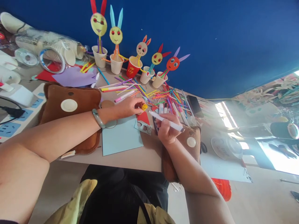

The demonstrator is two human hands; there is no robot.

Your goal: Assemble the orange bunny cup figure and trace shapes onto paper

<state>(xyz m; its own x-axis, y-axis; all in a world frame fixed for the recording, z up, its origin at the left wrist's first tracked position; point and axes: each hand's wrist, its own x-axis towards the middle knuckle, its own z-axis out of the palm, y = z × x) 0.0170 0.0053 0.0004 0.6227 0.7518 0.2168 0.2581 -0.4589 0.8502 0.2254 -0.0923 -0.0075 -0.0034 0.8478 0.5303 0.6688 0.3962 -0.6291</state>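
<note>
My left hand (pixel 130 107) pinches a small yellow marker cap (pixel 144 107) between thumb and fingers, above the far edge of a light blue sheet of paper (pixel 122 141). My right hand (pixel 168 127) grips a white marker (pixel 171 124), its tip pointing left toward the cap but apart from it. Part of a drawn circle shows on the blue sheet, beside a round brown disc (pixel 107 104). Between my hands lie a red paper piece (pixel 143 119) and a sheet of small printed circles (pixel 147 128).
Several rabbit-faced figures in cups, one a red cup (pixel 134 67), line the blue wall. Markers and colored sticks (pixel 130 87) lie scattered before them. A brown cushion (pixel 70 121) sits at left, another (pixel 169 165) under my right forearm. A power strip (pixel 21 116) lies far left.
</note>
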